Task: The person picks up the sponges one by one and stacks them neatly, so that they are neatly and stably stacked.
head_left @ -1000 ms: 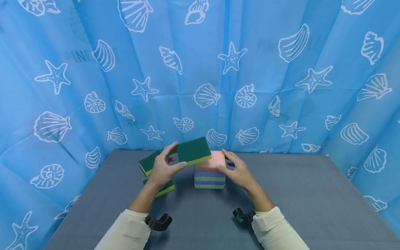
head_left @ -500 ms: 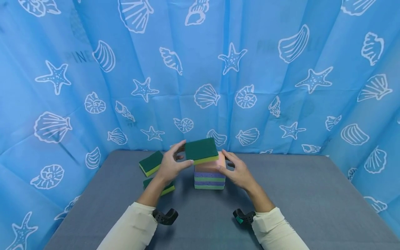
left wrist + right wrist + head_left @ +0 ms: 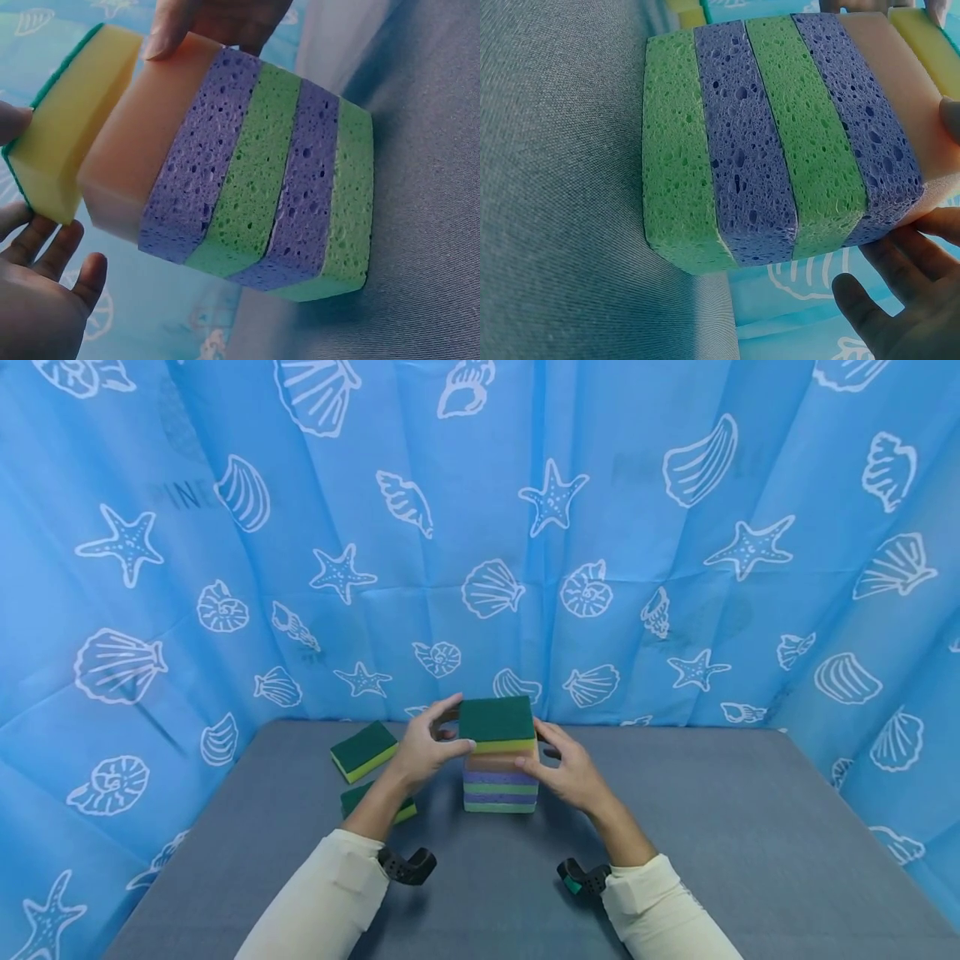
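My left hand [image 3: 426, 750] pinches a scrub sponge [image 3: 497, 720], yellow with a dark green scouring face on top, between thumb and fingers. It is held right over a stack of sponges. At the top of that stack lies a plain peach sponge [image 3: 150, 135]; below it purple and green porous sponges [image 3: 500, 795] alternate down to the table. In the left wrist view a narrow wedge-shaped gap shows between the yellow underside and the peach sponge. My right hand [image 3: 576, 777] grips the peach sponge at its right side, thumb at the front and fingers behind.
Two more green-and-yellow scrub sponges lie on the grey table [image 3: 712, 827] at the left, one farther back [image 3: 364, 748] and one nearer [image 3: 405, 812], partly hidden by my left forearm. Behind the table hangs a blue curtain [image 3: 480, 543] with white shell and starfish prints.
My left hand has carried the scrub sponge rightward and levelled it over the stack. My right hand stays at the peach sponge, nearly unmoved.
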The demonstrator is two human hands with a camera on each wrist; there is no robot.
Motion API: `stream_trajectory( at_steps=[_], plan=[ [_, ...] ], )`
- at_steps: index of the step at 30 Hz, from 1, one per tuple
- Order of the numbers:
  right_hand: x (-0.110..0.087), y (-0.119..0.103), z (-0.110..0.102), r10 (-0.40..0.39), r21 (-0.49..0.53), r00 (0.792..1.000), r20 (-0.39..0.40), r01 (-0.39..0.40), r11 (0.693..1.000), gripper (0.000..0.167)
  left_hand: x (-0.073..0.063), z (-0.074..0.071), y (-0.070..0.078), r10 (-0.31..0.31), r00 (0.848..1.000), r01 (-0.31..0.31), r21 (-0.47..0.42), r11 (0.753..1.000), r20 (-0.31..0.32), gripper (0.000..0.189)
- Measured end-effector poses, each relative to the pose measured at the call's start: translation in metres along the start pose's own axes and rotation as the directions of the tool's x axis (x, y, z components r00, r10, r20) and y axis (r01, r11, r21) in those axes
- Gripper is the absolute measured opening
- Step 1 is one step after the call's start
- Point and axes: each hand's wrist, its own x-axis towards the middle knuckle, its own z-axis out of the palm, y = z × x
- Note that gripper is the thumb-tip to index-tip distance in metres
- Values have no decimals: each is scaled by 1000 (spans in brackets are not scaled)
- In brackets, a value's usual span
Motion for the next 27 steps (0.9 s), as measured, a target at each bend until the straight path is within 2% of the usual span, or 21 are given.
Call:
stream_trajectory(
  at_steps=[8, 24, 27],
  plan=[
    [0, 2, 0, 5, 24, 1000, 7, -5, 1000, 70, 3, 1, -4, -18, 999, 18, -20, 1000, 31, 73],
    [-1, 2, 1, -3, 0, 1000, 9, 3, 1000, 75, 5, 3, -4, 11, 999, -11, 2, 1000, 39, 73],
    [-3, -16, -3, 0, 19, 1000, 14, 0, 1000, 73, 5, 4, -5, 9, 999, -9, 21, 1000, 35, 73]
  ],
)
